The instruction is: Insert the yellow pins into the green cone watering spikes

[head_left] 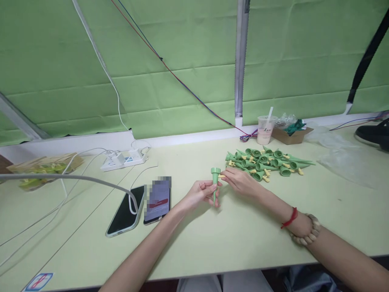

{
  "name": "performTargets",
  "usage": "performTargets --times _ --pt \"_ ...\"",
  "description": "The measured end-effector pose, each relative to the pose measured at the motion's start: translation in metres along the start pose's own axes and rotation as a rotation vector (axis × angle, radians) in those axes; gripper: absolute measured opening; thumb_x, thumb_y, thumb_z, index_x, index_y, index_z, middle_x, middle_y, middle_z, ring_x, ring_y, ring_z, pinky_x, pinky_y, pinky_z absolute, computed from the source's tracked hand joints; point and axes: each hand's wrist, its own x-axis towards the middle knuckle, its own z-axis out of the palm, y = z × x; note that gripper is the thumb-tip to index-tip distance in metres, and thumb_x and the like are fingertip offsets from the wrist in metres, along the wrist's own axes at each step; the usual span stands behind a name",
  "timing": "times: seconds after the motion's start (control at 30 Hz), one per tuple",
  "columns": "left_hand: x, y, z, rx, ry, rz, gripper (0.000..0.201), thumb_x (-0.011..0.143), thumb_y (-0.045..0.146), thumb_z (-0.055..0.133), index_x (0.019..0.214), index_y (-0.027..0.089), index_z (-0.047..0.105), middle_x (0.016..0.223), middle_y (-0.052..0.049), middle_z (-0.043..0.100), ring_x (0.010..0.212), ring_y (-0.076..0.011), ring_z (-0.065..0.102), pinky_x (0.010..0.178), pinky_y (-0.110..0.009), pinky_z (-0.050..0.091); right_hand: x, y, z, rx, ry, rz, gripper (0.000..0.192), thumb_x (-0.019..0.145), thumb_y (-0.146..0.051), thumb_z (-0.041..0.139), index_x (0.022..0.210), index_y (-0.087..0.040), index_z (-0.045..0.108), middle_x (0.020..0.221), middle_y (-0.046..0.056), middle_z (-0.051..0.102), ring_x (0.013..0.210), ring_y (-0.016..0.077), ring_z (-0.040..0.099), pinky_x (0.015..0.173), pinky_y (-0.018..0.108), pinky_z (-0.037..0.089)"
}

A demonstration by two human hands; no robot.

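No writing can be read: the print on the plastic cup (266, 129) at the counter's (212, 239) back edge is too small, and the lit screen of one phone (157, 200) is blurred. Two phones lie toward the front left, the dark one (126, 211) with a cable on it. A pile of green cones (267, 163), too tangled to count, lies right of centre. The left hand (200, 194) pinches one green cone (215, 182) upright mid-counter; the right hand (240, 181) pinches a small yellow piece (221, 177) at its side.

Two phones (140, 207), power strip (124, 159), plastic cup (266, 129), cardboard box (291, 135).
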Motion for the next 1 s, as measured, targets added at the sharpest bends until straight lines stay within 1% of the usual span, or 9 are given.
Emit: performTargets --times 0.1,0.27,0.33,0.43,0.5,0.6,0.67,0.87,1.0 --pt "0.003 -0.005 0.002 0.121 0.036 0.058 0.034 0.074 0.044 0.058 0.071 0.011 0.059 0.065 -0.003 0.057 0.055 -0.0133 0.059 0.054 -0.024 0.044 -0.002 -0.011 0.007 0.268 0.009 0.136 0.043 0.094 -0.038 0.02 0.069 -0.019 0.048 0.068 0.003 0.05 0.066 0.0156 0.048 0.066 0.031 0.04" --pt "0.008 -0.012 -0.003 0.362 0.245 0.251 0.025 0.077 0.034 0.054 0.063 0.013 0.057 0.057 0.0 0.054 0.058 -0.0111 0.052 0.06 -0.023 0.042 0.003 -0.025 0.02 1.087 -0.078 0.469 0.05 0.085 -0.063 0.021 0.058 -0.022 0.025 0.051 -0.007 0.027 0.043 0.009 0.029 0.054 0.029 0.043" --pt "0.009 -0.011 -0.003 0.325 0.231 0.249 0.025 0.077 0.034 0.054 0.064 0.013 0.057 0.061 -0.001 0.056 0.061 -0.0119 0.053 0.062 -0.024 0.043 0.006 -0.026 0.019 1.177 -0.116 0.5 0.051 0.083 -0.067 0.022 0.058 -0.022 0.023 0.049 -0.008 0.026 0.041 0.0084 0.028 0.053 0.029 0.043" --pt "0.008 -0.005 0.0 0.189 0.164 0.162 0.028 0.077 0.039 0.055 0.072 0.012 0.059 0.069 -0.004 0.059 0.058 -0.0124 0.057 0.059 -0.025 0.045 0.005 -0.023 0.008 0.798 -0.032 0.439 0.047 0.086 -0.059 0.028 0.061 -0.02 0.037 0.05 -0.005 0.039 0.047 0.011 0.039 0.054 0.027 0.04" --pt "0.005 -0.001 0.002 0.129 0.156 0.111 0.03 0.076 0.041 0.057 0.074 0.011 0.06 0.069 -0.004 0.059 0.054 -0.0118 0.058 0.054 -0.024 0.044 0.004 -0.018 0.0 0.485 0.032 0.359 0.036 0.088 -0.051 0.036 0.075 -0.02 0.048 0.059 -0.003 0.05 0.054 0.0124 0.046 0.055 0.025 0.038" --pt "0.003 0.003 0.002 0.054 0.161 0.072 0.032 0.074 0.043 0.059 0.075 0.011 0.061 0.071 -0.004 0.058 0.052 -0.0104 0.059 0.05 -0.021 0.043 0.002 -0.011 -0.005 0.203 0.051 0.217 0.026 0.088 -0.044 0.043 0.097 -0.021 0.051 0.081 0.002 0.06 0.063 0.0139 0.054 0.058 0.026 0.039" --pt "0.002 0.002 0.001 0.017 0.16 0.053 0.033 0.074 0.044 0.06 0.076 0.011 0.062 0.072 -0.004 0.059 0.052 -0.0095 0.058 0.049 -0.02 0.043 0.002 -0.006 -0.004 0.06 0.079 0.123 0.027 0.089 -0.043 0.043 0.097 -0.02 0.054 0.088 0.006 0.061 0.068 0.0153 0.056 0.061 0.027 0.04" --pt "0.003 -0.004 0.001 -0.063 0.106 -0.009 0.037 0.072 0.046 0.06 0.071 0.01 0.06 0.07 -0.004 0.058 0.048 -0.0082 0.056 0.046 -0.018 0.042 0.003 0.002 0.004 -0.201 0.088 -0.052 0.038 0.092 -0.042 0.031 0.08 -0.017 0.057 0.072 0.008 0.059 0.069 0.019 0.055 0.063 0.029 0.038" --pt "0.002 -0.004 0.004 -0.063 0.087 0.009 0.036 0.072 0.046 0.06 0.071 0.011 0.059 0.068 -0.003 0.058 0.049 -0.0087 0.057 0.048 -0.02 0.044 0.003 -0.002 0.007 -0.184 0.094 -0.049 0.042 0.095 -0.038 0.024 0.073 -0.017 0.053 0.07 0.008 0.057 0.067 0.019 0.052 0.063 0.03 0.038"
